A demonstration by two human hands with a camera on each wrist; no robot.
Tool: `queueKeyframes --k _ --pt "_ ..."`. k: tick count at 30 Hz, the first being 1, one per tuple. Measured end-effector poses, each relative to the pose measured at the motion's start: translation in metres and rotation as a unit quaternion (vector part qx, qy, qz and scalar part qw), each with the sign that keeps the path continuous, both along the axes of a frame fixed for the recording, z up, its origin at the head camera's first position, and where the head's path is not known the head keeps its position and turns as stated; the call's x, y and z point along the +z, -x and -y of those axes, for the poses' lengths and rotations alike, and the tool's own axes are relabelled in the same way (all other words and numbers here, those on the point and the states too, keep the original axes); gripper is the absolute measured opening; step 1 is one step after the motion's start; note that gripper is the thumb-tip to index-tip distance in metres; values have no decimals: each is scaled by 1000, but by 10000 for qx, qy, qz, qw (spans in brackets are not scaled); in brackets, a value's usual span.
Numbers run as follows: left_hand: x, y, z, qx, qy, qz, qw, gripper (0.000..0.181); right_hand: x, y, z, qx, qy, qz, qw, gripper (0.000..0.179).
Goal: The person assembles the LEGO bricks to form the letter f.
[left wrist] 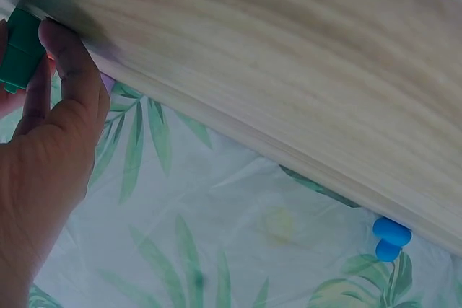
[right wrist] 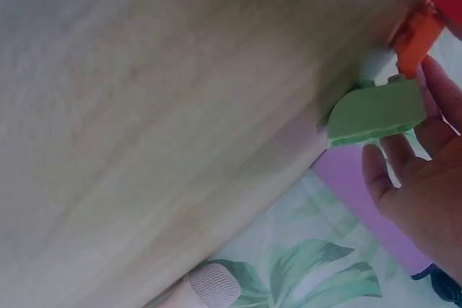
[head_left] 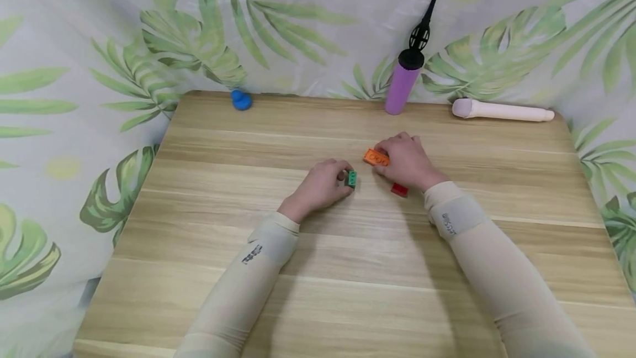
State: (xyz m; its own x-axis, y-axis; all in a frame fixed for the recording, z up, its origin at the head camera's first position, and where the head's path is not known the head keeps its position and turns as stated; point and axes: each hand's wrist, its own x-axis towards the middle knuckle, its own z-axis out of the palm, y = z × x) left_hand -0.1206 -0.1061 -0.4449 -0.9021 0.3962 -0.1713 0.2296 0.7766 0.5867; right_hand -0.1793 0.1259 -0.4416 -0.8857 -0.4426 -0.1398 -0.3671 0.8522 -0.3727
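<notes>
Between thumb and fingers of my left hand [head_left: 324,184] is a small green toy brick [head_left: 351,179], which also shows in the left wrist view. My right hand [head_left: 406,160] grips an orange studded brick [head_left: 375,157] by its right end. A red brick [head_left: 399,190] lies beneath the right palm, partly covered. In the right wrist view a light green brick with a rounded end [right wrist: 379,112] sits at the right fingers, close to the orange brick; from the head view the hand hides it. I cannot tell whether these bricks are joined.
Along the table's far edge stand a small blue rubber-duck-like toy [head_left: 240,100] at left, a purple hand pump with black nozzle [head_left: 401,84] and, at right, a pale pink microphone [head_left: 502,110]. A leaf-patterned cloth [head_left: 298,26] hangs behind the wooden table [head_left: 208,225].
</notes>
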Motion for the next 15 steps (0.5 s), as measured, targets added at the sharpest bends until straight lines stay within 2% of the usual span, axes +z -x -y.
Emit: queueKeyframes --k 3,6,11,15 --pt "1 0 -1 -1 17 -5 10000 40 0 0 -3 -97 450 40 9989 48" --pt "1 0 -1 -9 40 -11 10000 40 4 -2 -9 -270 1122 70 9933 46" --pt "1 0 0 -19 37 27 10000 39 13 -6 -21 -632 2048 206 9765 48" --pt "1 0 0 24 5 100 9999 39 16 -10 -30 -791 2535 569 9624 57"
